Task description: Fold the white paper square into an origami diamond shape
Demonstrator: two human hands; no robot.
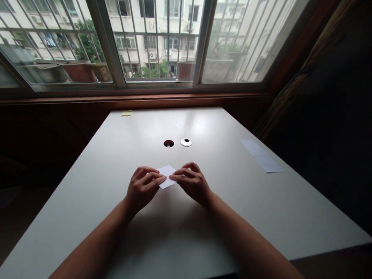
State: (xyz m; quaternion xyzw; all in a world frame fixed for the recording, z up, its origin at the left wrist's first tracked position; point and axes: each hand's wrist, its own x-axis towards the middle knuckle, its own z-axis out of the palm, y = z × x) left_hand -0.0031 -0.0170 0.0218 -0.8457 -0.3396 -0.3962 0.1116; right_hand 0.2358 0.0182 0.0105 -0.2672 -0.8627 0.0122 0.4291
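Note:
A small white piece of paper, diamond-shaped as I see it, is held between my two hands over the middle of the table. My left hand pinches its left corner, thumb on top. On the opposite side my right hand grips the right corner in the same way, its thumb tip close to the left one. Parts of both side corners are hidden under the fingers. Whether the paper touches the tabletop or is slightly raised, I cannot tell.
The white table reaches to a barred window. Beyond my hands are a round cable hole and a round cover. A strip of white paper lies at the right, yellow tape at the far left corner.

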